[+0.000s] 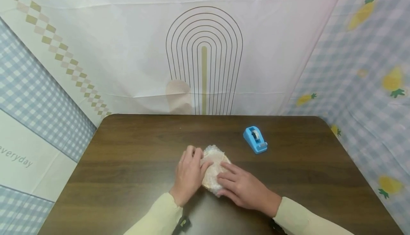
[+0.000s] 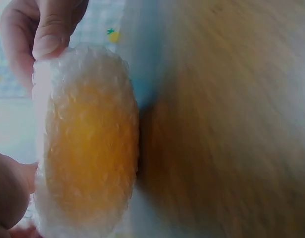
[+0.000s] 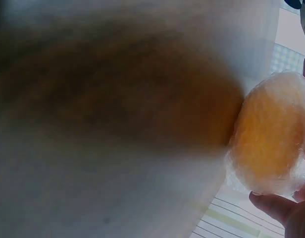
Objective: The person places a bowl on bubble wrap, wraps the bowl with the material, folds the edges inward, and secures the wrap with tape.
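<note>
A flat, roundish bundle in clear bubble wrap [image 1: 213,171] lies on the table between the two hands. Its wrapped side shows orange-yellow in the left wrist view [image 2: 90,148] and the right wrist view [image 3: 271,131]; what is inside cannot be made out. My left hand [image 1: 189,172] holds its left edge, thumb across the top and fingers bent at the far side. From the right, my right hand [image 1: 245,188] grips it with fingers over the top and the thumb at the near edge.
A blue tape dispenser [image 1: 255,139] with a roll in it stands behind and to the right of the bundle. The dark wooden table [image 1: 134,146] ends at a white patterned cloth [image 1: 134,57], with checked cloth [image 1: 362,103] hanging at the right.
</note>
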`<state>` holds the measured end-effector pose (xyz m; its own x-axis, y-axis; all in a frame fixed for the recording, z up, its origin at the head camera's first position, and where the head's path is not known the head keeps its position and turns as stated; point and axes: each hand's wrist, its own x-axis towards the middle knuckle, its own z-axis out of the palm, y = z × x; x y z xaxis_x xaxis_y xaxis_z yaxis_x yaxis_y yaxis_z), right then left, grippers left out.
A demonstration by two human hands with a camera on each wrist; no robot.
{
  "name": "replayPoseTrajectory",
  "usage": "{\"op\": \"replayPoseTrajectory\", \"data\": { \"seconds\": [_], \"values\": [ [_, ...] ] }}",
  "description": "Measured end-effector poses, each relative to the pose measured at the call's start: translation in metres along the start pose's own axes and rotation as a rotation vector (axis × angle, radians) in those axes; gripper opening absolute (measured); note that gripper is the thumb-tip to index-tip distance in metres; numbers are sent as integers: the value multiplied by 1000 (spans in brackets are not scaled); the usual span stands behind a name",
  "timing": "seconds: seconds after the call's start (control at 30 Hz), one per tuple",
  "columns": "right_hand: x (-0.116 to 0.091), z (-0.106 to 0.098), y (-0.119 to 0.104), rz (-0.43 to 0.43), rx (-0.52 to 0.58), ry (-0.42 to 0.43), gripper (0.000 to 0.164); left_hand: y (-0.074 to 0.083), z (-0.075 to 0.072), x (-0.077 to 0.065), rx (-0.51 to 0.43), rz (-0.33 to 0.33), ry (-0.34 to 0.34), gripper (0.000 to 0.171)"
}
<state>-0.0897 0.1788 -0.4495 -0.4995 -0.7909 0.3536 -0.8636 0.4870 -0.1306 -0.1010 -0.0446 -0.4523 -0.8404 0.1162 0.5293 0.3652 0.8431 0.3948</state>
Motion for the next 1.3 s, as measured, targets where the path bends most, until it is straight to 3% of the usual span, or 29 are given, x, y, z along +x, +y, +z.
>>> {"op": "replayPoseTrajectory", "data": {
  "seconds": [0.1, 0.2, 0.3, 0.37, 0.53, 0.6, 0.87, 0.97, 1.2, 1.3],
  "values": [
    [-1, 0, -1, 28, 9, -13, 35, 1, -5, -6, 90, 117, 41, 34],
    [0, 2, -1, 32, 7, -9, 33, 5, -14, -15, 205, 258, 33, 30],
    [1, 2, 1, 25, 10, -1, 31, 9, -23, -25, 291, 367, -24, 36],
    [1, 2, 2, 24, 14, -6, 31, 11, -26, -30, 312, 396, -82, 44],
    [-1, 2, 5, 12, 17, -13, 30, 15, -26, -40, 379, 388, -285, 58],
    [-1, 2, 6, 8, 14, -18, 31, 16, -24, -43, 415, 388, -322, 58],
    [-3, 4, 8, 10, -14, -34, 29, 20, -17, -42, 488, 426, -224, 46],
    [-3, 5, 9, 9, -22, -45, 29, 23, -17, -40, 508, 409, -243, 42],
    [-7, 2, 12, 77, 14, -79, 39, 33, -23, -35, 541, 357, -367, 44],
    [-9, -1, 15, 113, 38, -80, 46, 36, -24, -34, 554, 339, -375, 45]
  ]
}}
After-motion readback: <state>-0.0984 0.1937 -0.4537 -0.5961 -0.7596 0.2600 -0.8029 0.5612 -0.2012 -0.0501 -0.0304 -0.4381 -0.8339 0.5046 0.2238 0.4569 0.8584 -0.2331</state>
